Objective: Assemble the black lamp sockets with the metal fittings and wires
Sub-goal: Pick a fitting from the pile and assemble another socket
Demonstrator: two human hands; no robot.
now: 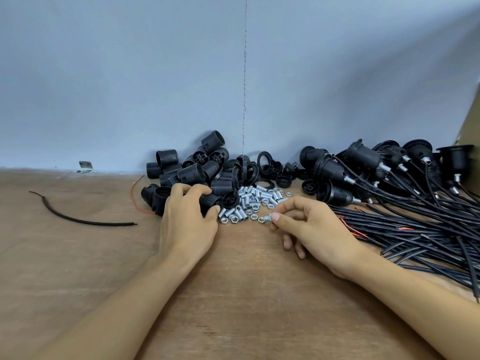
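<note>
A ribbed black socket is gripped by the left hand. The fingers are curled over its top and the thumb is pressed against its near side. The socket lies on its side on the wooden table. It is matte black and cylindrical, with fine threads cut around its barrel.

A short silver metal fitting is pinched between the thumb and forefinger of the right hand. The other fingers are loosely curled under the palm.

A heap of fittings is spread between the two hands and just beyond them. It is made up of bright threaded tubes and small hex nuts. A pile of sockets is stacked beyond the left hand against the blue-grey wall. All are black and threaded, and some are turned so that an open end is seen. Black rings and caps are scattered beyond the gap between the hands.

Assembled sockets are laid beyond the right hand and to its right. Each is tipped with a metal fitting from which a black wire is led. A bundle of wires is fanned out just right of the right hand, and red cores are exposed at a few ends.

A thin red wire is curved just left of the left hand. A loose black wire is left well apart, farther to that side
</note>
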